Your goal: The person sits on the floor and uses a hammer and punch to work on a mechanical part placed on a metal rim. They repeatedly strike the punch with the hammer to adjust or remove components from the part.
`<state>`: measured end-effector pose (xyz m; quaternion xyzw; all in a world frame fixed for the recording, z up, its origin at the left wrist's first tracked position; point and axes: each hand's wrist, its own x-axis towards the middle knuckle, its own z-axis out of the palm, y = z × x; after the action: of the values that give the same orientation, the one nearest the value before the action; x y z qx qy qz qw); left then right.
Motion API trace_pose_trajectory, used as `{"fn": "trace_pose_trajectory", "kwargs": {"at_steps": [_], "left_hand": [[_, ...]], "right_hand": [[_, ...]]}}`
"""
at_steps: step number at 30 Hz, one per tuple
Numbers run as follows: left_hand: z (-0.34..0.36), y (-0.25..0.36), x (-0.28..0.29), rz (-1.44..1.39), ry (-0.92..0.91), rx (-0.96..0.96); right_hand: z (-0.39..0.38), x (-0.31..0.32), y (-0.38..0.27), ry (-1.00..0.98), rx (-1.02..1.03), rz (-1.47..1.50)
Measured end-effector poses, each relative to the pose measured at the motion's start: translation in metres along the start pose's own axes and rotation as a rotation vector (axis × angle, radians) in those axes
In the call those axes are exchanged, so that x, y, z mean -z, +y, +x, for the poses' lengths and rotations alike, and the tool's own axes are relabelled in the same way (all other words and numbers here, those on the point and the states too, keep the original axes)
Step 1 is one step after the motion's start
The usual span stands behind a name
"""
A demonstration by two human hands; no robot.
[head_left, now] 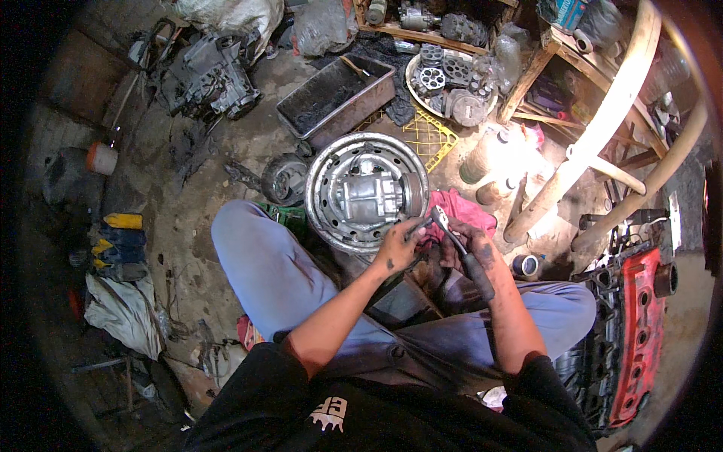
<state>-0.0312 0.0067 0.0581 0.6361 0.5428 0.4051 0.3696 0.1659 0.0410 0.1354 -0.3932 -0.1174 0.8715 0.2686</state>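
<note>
On the grimy workshop floor (211,151) a person sits with knees spread, blue trousers stained with grease. Straight ahead of them lies a steel wheel rim (331,218) on its side, and a grey metal compressor body (369,197) rests inside its dish. Beyond the rim stands a dark rectangular oil tray (331,94), with a yellow plastic crate (429,135) just beside it and a round basin of machine parts (448,79) further back. A red engine cover (640,331) sits off to the person's right, and a red rag (463,207) lies near the rim's edge.

Both hands meet just in front of the rim, over the lap. The right hand (471,252) is clenched around the black grip of a ratchet wrench (459,241), whose metal head points up toward the rim. The left hand (395,247) pinches a small dark piece at the wrench's head; what that piece is I cannot tell.
</note>
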Motion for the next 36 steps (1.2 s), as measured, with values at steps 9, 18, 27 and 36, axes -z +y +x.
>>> {"fn": "trace_pose_trajectory", "kwargs": {"at_steps": [9,18,27,36], "left_hand": [[0.004,0.001,0.019,-0.710,-0.210,0.478],[0.009,0.001,0.035,-0.479,-0.199,0.539],[0.005,0.000,0.046,-0.093,0.094,0.466],[0.015,0.006,0.075,0.527,0.521,0.305]], "right_hand": [[0.008,0.004,-0.009,-0.141,0.191,-0.599],[0.030,0.005,-0.005,-0.091,0.929,-1.514],[0.042,-0.011,-0.002,0.192,0.785,-1.385],[0.082,0.007,0.012,0.590,0.997,-1.215]]}}
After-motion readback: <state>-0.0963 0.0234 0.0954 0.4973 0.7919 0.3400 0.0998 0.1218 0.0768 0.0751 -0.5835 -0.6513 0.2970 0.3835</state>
